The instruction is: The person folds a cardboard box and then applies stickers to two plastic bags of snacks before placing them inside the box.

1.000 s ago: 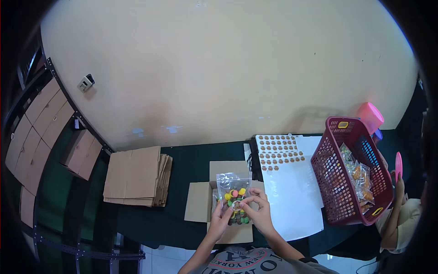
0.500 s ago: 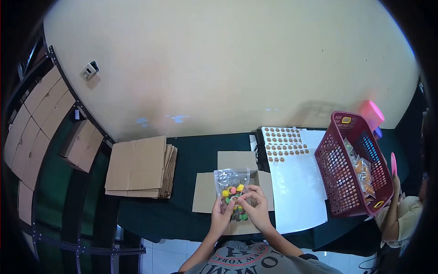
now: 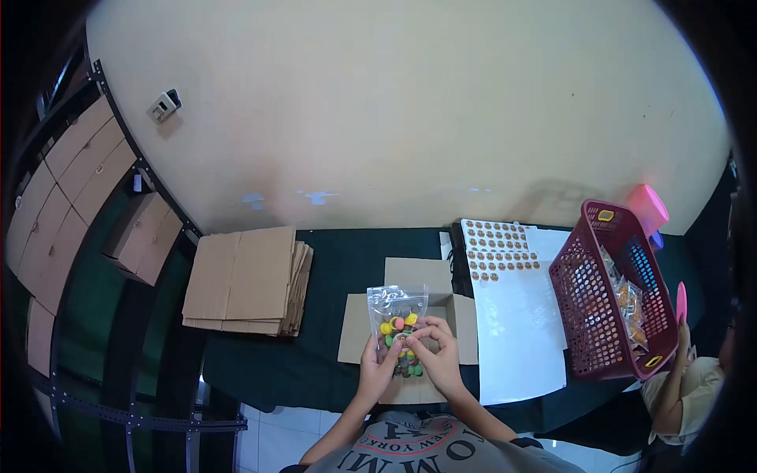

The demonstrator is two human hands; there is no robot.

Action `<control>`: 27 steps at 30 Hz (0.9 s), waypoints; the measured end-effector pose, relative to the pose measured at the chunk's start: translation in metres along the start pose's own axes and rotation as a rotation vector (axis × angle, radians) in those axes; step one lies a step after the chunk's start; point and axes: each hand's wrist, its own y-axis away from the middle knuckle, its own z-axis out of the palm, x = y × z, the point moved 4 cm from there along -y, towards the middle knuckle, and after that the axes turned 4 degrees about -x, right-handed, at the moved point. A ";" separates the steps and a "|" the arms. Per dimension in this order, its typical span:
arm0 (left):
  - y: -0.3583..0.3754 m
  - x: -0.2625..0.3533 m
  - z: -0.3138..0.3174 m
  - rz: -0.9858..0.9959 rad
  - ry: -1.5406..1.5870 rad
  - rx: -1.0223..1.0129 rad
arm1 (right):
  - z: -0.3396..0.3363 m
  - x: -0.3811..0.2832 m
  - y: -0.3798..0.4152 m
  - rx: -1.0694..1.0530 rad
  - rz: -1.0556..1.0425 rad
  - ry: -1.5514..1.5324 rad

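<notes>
A clear zip bag (image 3: 397,296) of yellow, green, pink and brown round sweets is held upright in front of my body. My left hand (image 3: 376,372) grips its left side, with the thumb on the front. A small round sticker (image 3: 403,338) lies against the front of the bag. My right hand (image 3: 438,356) is closed, with thumb and fingertips pinching at the sticker's edge. Behind and below the bag is an open cardboard box (image 3: 356,331) with its flaps spread. The box's inside is mostly hidden.
Flattened cardboard (image 3: 236,276) is stacked at left. To the right lies a white sheet (image 3: 516,339) with rows of round stickers (image 3: 497,235), then a maroon basket (image 3: 579,307) holding filled bags. Another person's arm (image 3: 674,394) is at far right. Boxes (image 3: 67,244) fill the left shelves.
The camera view has shifted slightly. Both hands keep their grip, and the right fingertips still work at the sticker on the bag's front.
</notes>
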 end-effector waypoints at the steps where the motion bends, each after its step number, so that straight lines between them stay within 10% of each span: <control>1: -0.001 0.001 -0.001 0.008 0.013 -0.001 | 0.001 0.001 -0.001 -0.001 -0.001 0.002; 6: -0.001 0.005 -0.003 0.013 0.009 0.001 | 0.003 0.003 0.001 0.081 -0.318 0.458; 17: 0.007 0.008 -0.002 0.018 -0.042 0.036 | 0.008 0.000 0.020 0.113 -0.316 0.469; 27: 0.015 0.015 0.008 -0.095 -0.098 -0.096 | -0.006 0.020 0.010 -0.081 0.016 -0.144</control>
